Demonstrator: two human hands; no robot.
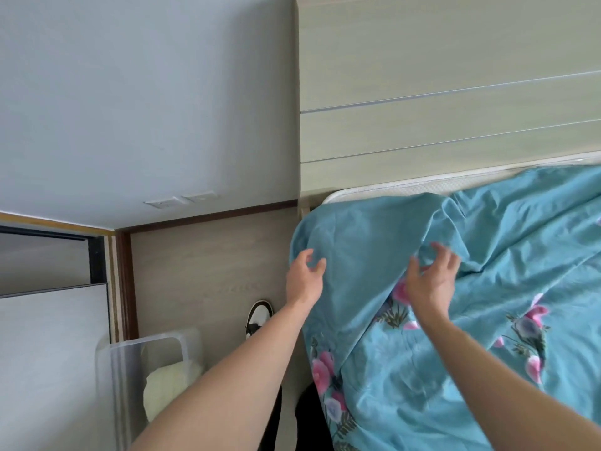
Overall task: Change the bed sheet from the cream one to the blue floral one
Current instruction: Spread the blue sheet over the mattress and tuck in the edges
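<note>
I see the mattress with only its white top edge bare, against the headboard. The blue floral sheet lies rumpled over it, one corner draping off the side.

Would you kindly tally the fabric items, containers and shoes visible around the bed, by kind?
Sheets: 2, the blue floral sheet and the cream sheet
Bins: 1, the clear plastic bin
Shoes: 1, the black-and-white shoe
Total: 4
</note>
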